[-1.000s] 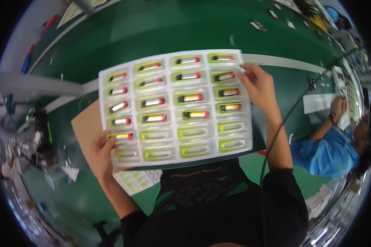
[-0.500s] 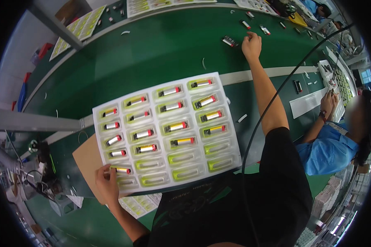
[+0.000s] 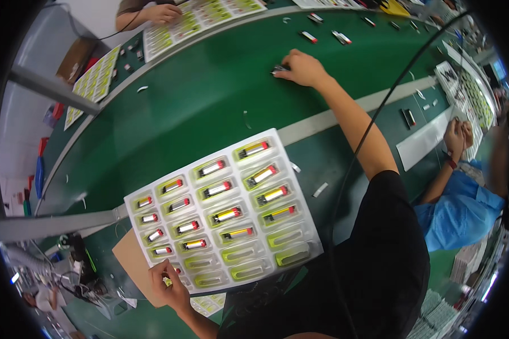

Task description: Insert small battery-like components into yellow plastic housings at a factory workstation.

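While our left hand [image 3: 171, 289] curls at the tray [image 3: 231, 165], grip unclear, our right hand [image 3: 304, 69] has just closed its fingers on another cell [image 3: 276, 70].

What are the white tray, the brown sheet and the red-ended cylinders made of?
The white tray: probably thin moulded plastic, slightly glossy, judging by its rounded pockets and highlights. The brown sheet: likely matte cardboard, going by its plain tan face. The red-ended cylinders: perhaps metal or shiny wrap, given some silvery sides.
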The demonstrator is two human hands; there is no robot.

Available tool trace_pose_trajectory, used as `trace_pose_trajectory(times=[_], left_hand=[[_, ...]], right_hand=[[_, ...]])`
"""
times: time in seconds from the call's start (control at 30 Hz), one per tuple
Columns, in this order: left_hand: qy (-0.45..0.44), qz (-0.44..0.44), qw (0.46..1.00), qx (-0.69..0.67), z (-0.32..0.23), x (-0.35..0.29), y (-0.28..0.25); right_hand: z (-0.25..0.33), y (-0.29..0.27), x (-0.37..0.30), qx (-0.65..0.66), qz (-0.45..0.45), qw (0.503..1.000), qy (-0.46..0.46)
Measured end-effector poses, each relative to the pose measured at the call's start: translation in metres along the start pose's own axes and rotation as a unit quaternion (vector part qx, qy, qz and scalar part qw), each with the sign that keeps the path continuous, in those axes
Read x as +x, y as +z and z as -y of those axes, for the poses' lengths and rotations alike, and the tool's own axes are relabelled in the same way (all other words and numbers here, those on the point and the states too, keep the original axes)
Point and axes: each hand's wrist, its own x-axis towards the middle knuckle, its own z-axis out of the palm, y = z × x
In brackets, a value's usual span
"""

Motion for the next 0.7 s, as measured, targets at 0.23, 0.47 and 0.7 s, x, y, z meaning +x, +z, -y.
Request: trace_pose_trajectory(times=[0.23, 0.47, 0.7], left_hand=[[0.050, 0.030, 0.998, -0.017, -0.019, 0.022, 0.027], [0.085, 0.070, 0.993, -0.030, -0.036, 0.034, 0.051], [0.089, 0.095, 0.990, -0.054, -0.043, 0.041, 0.062]], right_hand=[[-0.034, -0.040, -0.082, 0.180, -0.038, 0.975, 0.126], [-0.073, -0.092, -0.215, 0.108, -0.109, 0.949, 0.275], [-0.105, -0.087, -0.263, 0.027, -0.109, 0.937, 0.330]])
